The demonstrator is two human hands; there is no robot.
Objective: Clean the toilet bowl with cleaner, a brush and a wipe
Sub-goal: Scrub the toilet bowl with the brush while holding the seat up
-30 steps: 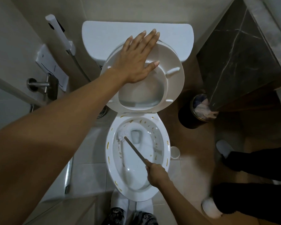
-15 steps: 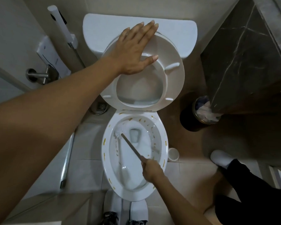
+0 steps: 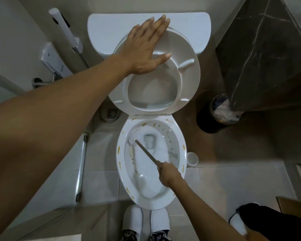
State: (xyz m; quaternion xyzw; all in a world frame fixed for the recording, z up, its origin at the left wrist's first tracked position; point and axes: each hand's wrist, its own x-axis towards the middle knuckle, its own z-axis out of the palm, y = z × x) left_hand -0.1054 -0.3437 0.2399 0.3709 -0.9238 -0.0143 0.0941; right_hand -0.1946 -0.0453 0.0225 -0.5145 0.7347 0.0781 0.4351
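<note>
I see my left hand (image 3: 146, 49) flat, fingers straight, pressing the raised toilet seat (image 3: 186, 79) back vs the tank (image 3: 108, 30). My right hand (image 3: 169, 174) is clenched round the toilet brush (image 3: 146, 152) handle end; shaft runs up-left from my fingers, bristle head against the bowl (image 3: 122, 171) wall just left of the drain. Yellow cleaner streaks (image 3: 184, 147) on the rim, right of my knuckles.
</note>
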